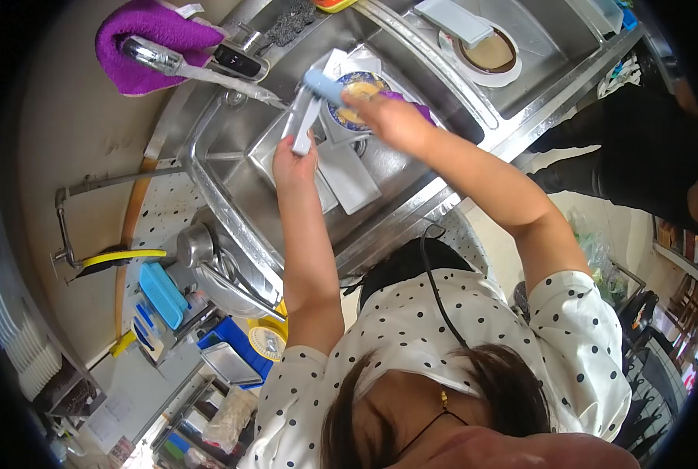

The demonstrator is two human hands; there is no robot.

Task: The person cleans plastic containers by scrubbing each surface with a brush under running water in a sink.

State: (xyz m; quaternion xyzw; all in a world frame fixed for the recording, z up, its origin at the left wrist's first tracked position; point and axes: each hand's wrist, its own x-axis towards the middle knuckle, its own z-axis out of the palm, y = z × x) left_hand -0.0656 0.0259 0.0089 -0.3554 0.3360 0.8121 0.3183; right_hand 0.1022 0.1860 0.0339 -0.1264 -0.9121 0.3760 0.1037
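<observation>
White short-sleeved top (411, 313), black-dotted, is worn with black bottoms (421, 262); gold-beaded neck cord (444, 400) and black cable (436, 301) also worn.

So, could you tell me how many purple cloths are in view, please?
2: a big cloth by the tap, and a small cloth in the sink, partly behind the right hand. More may be hidden under the dishes.
</observation>
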